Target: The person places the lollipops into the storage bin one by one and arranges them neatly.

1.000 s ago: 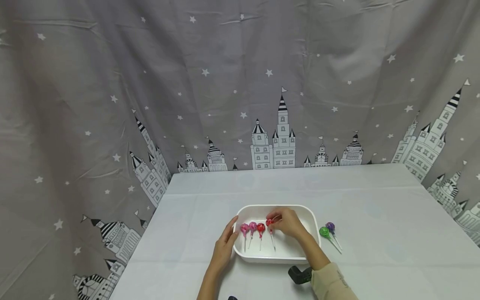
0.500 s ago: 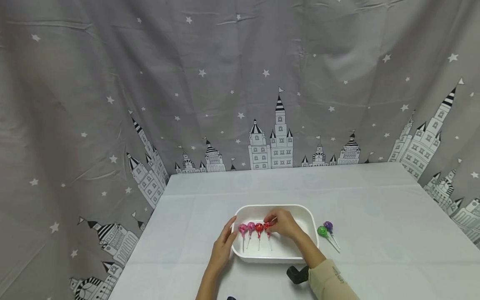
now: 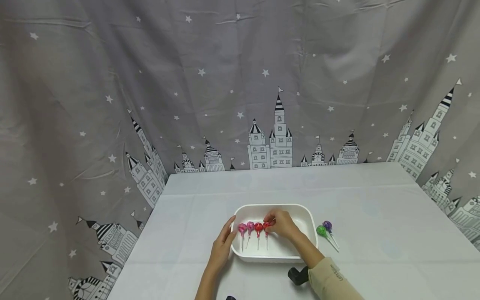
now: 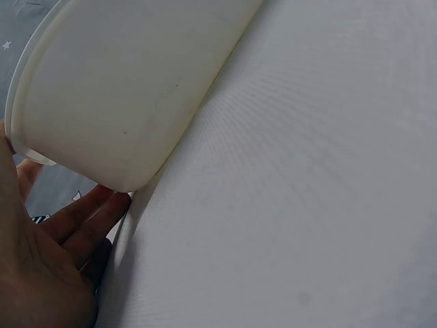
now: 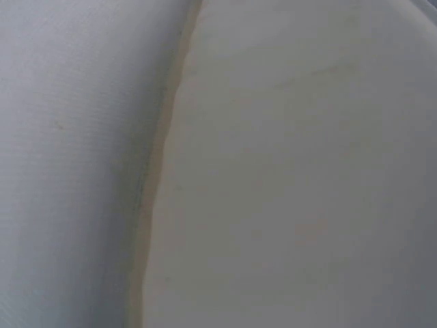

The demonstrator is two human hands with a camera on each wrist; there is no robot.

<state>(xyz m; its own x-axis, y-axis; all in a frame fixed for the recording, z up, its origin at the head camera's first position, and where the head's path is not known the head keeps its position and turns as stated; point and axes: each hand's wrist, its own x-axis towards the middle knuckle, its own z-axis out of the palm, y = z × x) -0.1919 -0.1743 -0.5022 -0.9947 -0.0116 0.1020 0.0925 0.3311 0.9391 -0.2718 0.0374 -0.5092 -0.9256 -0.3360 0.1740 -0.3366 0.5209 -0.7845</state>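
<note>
A white plastic tray (image 3: 273, 259) stands on the table with a row of lollipops in its left half. My left hand (image 3: 221, 246) grips the tray's left rim, thumb over the edge; in the left wrist view its fingers (image 4: 85, 225) lie along the outside of the wall. My right hand (image 3: 282, 225) reaches inside and pinches a red lollipop (image 3: 266, 227) by its head, the stick pointing toward me. Left of it lie another red lollipop (image 3: 258, 227) and two pink ones, a right pink lollipop (image 3: 250, 226) and a left pink lollipop (image 3: 242, 228).
Right of the tray, a green lollipop (image 3: 321, 231) and a purple lollipop (image 3: 327, 226) lie side by side on the white-covered table (image 3: 375, 216). A black device (image 3: 297, 276) sits by the right wrist. Behind the table hangs a grey curtain (image 3: 210, 96). The right wrist view shows only the tray wall (image 5: 287, 178) and cloth.
My right hand has moved slightly left with the red lollipop, whose stick has swung from slanting to nearly straight, closer to the other red one. The left hand stays on the rim.
</note>
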